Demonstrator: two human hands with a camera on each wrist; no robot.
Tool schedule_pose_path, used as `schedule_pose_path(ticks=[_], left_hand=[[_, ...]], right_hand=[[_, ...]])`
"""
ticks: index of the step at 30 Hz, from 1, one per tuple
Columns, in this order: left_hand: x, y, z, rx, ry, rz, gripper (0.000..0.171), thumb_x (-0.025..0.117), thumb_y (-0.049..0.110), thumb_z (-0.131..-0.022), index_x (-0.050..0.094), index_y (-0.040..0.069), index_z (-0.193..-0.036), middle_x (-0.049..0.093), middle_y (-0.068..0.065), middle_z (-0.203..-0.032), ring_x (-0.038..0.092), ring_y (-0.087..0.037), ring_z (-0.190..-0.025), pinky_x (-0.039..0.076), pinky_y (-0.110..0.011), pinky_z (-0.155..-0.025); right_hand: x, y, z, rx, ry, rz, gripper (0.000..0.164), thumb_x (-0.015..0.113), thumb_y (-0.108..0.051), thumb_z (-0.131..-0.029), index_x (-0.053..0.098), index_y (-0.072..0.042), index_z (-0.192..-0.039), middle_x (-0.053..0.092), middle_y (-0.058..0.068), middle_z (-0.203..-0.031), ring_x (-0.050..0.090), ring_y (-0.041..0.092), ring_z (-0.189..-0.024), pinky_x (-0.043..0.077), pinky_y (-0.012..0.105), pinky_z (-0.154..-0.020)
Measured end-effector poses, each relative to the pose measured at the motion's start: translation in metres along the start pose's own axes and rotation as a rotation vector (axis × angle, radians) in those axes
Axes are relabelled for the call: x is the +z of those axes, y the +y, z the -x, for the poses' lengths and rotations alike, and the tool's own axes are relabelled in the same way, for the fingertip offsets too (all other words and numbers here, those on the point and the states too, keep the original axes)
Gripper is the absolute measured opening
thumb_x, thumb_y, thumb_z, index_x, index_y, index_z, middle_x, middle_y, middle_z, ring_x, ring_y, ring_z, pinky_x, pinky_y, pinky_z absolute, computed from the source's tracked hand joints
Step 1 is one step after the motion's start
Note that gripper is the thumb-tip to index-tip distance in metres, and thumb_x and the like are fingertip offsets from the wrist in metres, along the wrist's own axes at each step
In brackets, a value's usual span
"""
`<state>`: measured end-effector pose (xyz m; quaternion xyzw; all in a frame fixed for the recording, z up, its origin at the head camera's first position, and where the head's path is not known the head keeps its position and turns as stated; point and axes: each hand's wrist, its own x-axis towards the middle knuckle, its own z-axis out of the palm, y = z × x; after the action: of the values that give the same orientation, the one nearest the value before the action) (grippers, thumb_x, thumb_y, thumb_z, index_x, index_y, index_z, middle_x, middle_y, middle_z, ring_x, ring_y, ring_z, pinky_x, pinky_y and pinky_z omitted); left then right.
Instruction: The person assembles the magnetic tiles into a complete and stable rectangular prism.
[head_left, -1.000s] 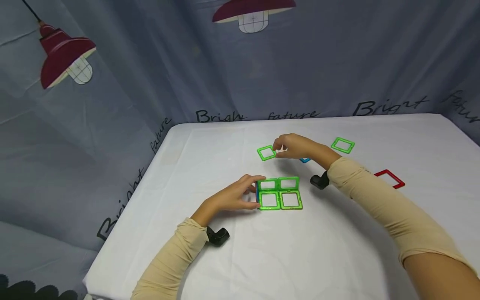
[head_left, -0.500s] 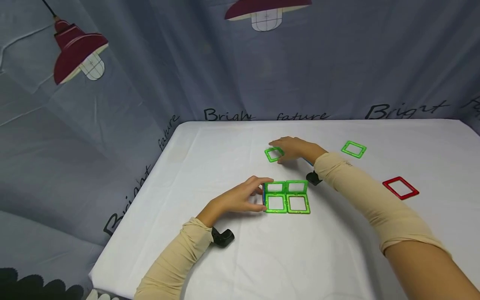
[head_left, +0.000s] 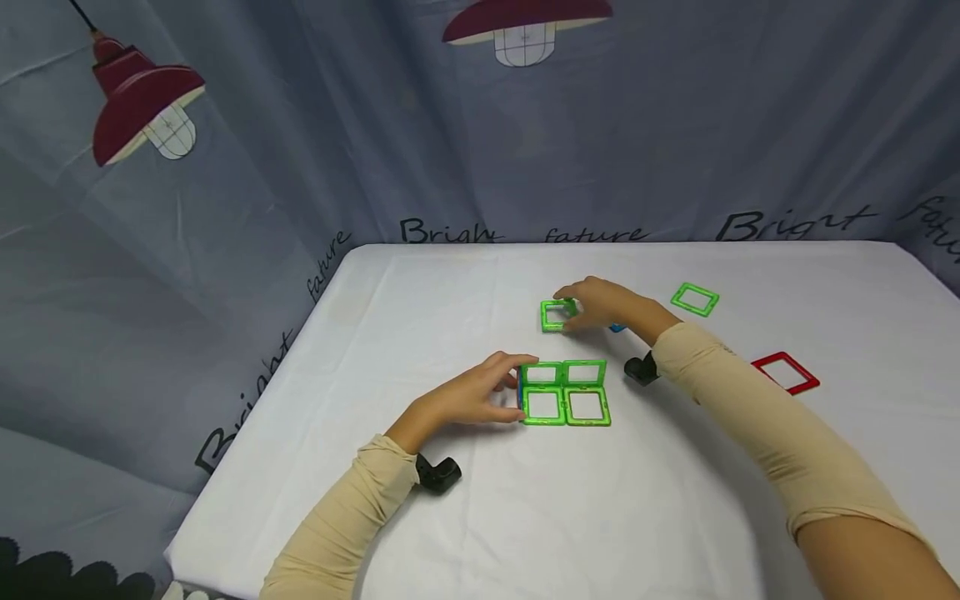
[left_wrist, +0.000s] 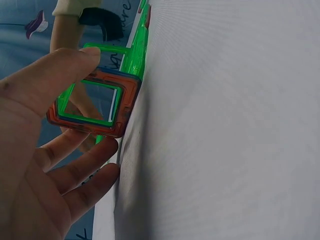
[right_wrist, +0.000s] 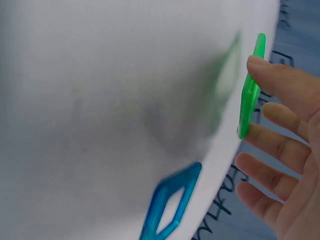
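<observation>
My left hand (head_left: pixel 480 392) holds a square magnetic tile (left_wrist: pixel 131 95) by its edges, thumb on one side and fingers on the other. That tile looks orange-red with a blue edge in the left wrist view and stands upright at the left end of a group of joined green magnetic tiles (head_left: pixel 564 405). Some of the green frames lie flat and others appear to stand at the back. Farther back, my right hand (head_left: pixel 600 303) pinches a single green magnetic tile (right_wrist: pixel 250 95) between thumb and fingers; it is raised off the table, its shadow beneath.
A blue tile (right_wrist: pixel 161 200) lies near the right hand, mostly hidden by it in the head view. Another green tile (head_left: pixel 678 302) lies at the back right, with a red tile (head_left: pixel 807 385) nearer. White cloth covers the table (head_left: pixel 450 517); a grey curtain (head_left: pixel 300 125) hangs behind.
My right hand has shifted its grip on the green tile, which has turned squarer to the view and come slightly right and nearer. The left hand keeps its place at the joined tiles.
</observation>
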<state>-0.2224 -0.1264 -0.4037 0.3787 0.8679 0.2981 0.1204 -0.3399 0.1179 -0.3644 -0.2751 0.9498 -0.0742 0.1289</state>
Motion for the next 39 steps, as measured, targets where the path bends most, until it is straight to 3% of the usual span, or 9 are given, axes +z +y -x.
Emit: schedule_pose_path(ticks=[7, 20, 30, 39], left_hand=[[0.000, -0.002, 0.001, 0.004, 0.010, -0.009, 0.080, 0.071, 0.025, -0.079, 0.025, 0.010, -0.142, 0.044, -0.007, -0.120, 0.056, -0.013, -0.107, 0.044, -0.026, -0.091], [0.002, -0.001, 0.003, -0.002, 0.011, -0.001, 0.079, 0.070, 0.026, -0.080, 0.025, 0.009, -0.143, 0.043, -0.007, -0.121, 0.056, -0.014, -0.108, 0.044, -0.028, -0.093], [0.003, 0.000, 0.000, -0.013, 0.002, -0.026, 0.079, 0.070, 0.027, -0.081, 0.025, 0.005, -0.143, 0.045, -0.008, -0.120, 0.056, -0.015, -0.109, 0.044, -0.029, -0.093], [0.003, 0.000, 0.000, -0.019, -0.004, -0.030, 0.073, 0.069, 0.031, -0.081, 0.030, 0.014, -0.141, 0.046, -0.004, -0.118, 0.055, -0.015, -0.109, 0.043, -0.029, -0.093]], right_hand=[[-0.006, -0.005, 0.034, -0.052, 0.116, -0.032, 0.056, 0.066, -0.034, -0.082, 0.050, -0.010, -0.130, 0.052, 0.018, -0.126, 0.043, 0.039, -0.119, 0.039, 0.054, -0.093], [-0.003, -0.049, 0.093, -0.185, 0.266, -0.118, 0.053, 0.068, -0.032, -0.080, 0.055, -0.010, -0.126, 0.055, 0.013, -0.119, 0.051, 0.031, -0.111, 0.045, 0.047, -0.089], [0.015, -0.073, 0.109, -0.297, 0.309, -0.097, 0.050, 0.069, -0.032, -0.079, 0.058, -0.010, -0.122, 0.058, 0.008, -0.112, 0.054, 0.024, -0.104, 0.047, 0.042, -0.086], [0.021, -0.084, 0.112, -0.321, 0.298, -0.046, 0.049, 0.070, -0.032, -0.078, 0.060, -0.010, -0.120, 0.059, 0.005, -0.109, 0.054, 0.022, -0.101, 0.048, 0.038, -0.082]])
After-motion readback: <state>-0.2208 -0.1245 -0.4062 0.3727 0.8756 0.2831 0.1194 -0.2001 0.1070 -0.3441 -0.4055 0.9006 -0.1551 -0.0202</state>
